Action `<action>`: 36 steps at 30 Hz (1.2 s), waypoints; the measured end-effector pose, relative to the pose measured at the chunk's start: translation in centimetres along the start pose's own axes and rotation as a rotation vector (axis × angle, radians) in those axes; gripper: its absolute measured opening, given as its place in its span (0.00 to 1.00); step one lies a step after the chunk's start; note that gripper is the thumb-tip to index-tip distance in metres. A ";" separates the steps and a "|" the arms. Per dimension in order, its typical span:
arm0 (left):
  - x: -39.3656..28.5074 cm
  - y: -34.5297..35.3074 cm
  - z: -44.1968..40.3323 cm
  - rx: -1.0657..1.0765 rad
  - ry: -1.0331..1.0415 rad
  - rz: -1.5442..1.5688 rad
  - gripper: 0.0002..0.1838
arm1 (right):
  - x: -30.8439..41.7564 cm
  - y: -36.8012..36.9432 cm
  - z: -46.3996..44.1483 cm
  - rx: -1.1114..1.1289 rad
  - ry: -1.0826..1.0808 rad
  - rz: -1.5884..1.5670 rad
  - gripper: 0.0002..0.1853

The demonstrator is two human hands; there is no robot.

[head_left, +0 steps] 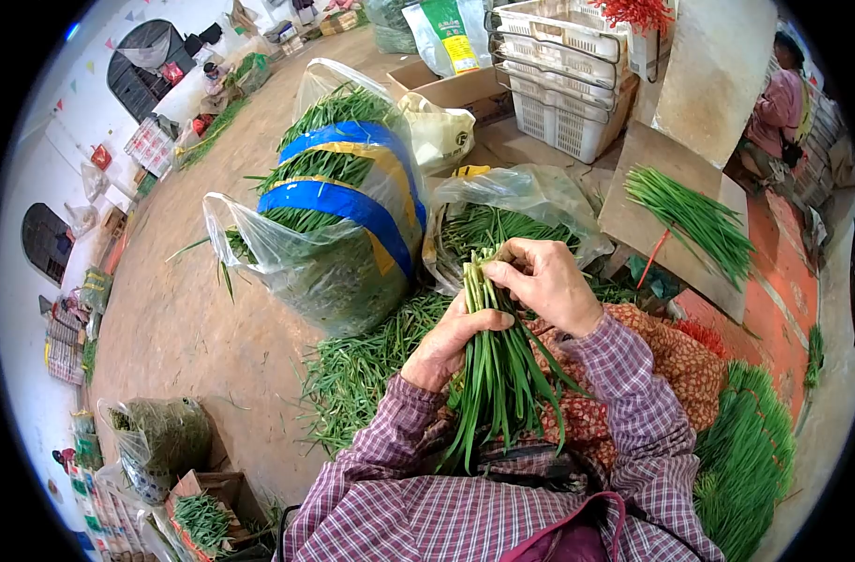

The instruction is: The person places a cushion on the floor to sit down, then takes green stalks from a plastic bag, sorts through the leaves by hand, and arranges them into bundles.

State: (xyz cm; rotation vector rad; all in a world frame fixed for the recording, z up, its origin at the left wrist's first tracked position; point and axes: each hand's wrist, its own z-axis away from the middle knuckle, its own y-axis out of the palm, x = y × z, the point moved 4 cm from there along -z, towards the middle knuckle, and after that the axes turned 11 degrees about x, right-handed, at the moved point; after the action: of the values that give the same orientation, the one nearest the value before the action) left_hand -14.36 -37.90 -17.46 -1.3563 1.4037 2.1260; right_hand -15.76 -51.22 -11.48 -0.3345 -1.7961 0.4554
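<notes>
My left hand [455, 339] is wrapped around a bunch of garlic chives [488, 375], thumb across the front. The pale stem ends point up and away from me, and the green leaves hang toward my lap. Beside the stem ends, my right hand [544, 281] is closed in a pinch, thumb against forefinger, at the top of the bunch. Its fingers partly hide what they grip there. Just beyond my hands stands an open clear plastic bag [521, 201] with more greens inside. Loose leaves [371, 365] are heaped on the floor to the left of my arms.
A large stuffed bag with blue bands [343, 201] stands ahead left. A tied bunch [690, 220] lies on a cardboard-topped surface at right, with stacked white crates [563, 84] behind. More bundled chives [746, 468] lie by my right side. Another person [779, 108] sits far right.
</notes>
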 end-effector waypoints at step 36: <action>-2.1 -3.8 0.0 0.000 0.271 0.006 0.31 | -6.3 -5.2 2.0 -0.425 0.073 0.654 0.10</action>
State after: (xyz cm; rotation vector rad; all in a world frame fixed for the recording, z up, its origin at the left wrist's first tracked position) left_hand -10.78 -35.44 -17.98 -1.6935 1.5046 2.0030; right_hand -15.98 -58.94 -14.84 -1.2382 -1.6749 0.4968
